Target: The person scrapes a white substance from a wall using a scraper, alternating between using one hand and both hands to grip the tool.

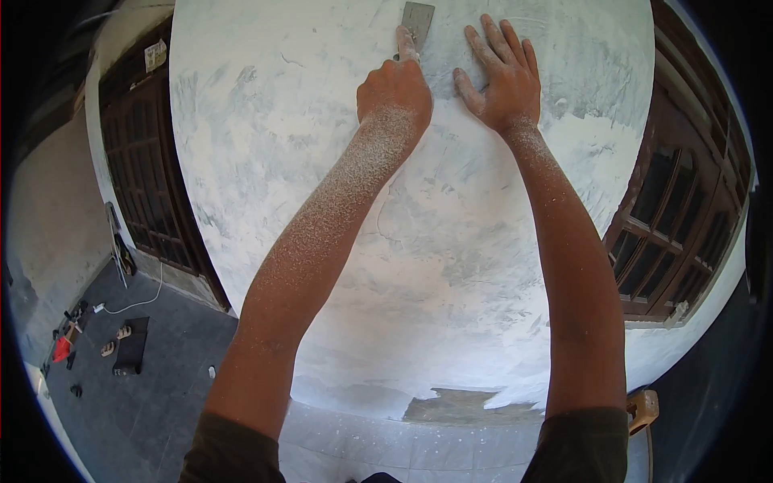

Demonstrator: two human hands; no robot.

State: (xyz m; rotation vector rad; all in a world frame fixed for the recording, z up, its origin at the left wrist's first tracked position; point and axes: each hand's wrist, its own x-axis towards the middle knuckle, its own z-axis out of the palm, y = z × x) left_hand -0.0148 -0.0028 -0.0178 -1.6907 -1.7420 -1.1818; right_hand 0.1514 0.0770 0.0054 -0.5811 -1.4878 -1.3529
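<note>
My left hand (394, 92) is closed round a putty knife, its index finger stretched along the metal blade (419, 18). The blade points up against the patchy white wall (467, 241); the handle is hidden in my fist. To the right of it, my right hand (509, 84) lies with fingers spread on the wall, holding nothing. White dust covers both hands and forearms, most thickly the left forearm. The wall shows grey smears through the white coat, and a bare grey patch (451, 406) lies near its foot.
A dark wooden door (149, 161) stands at the left and a wooden window (668, 209) at the right. Sandals (123, 332), a dark mat (133, 348), a white cable (137, 304) and a red item (61, 348) lie on the grey floor. A yellowish wooden object (642, 410) shows at lower right.
</note>
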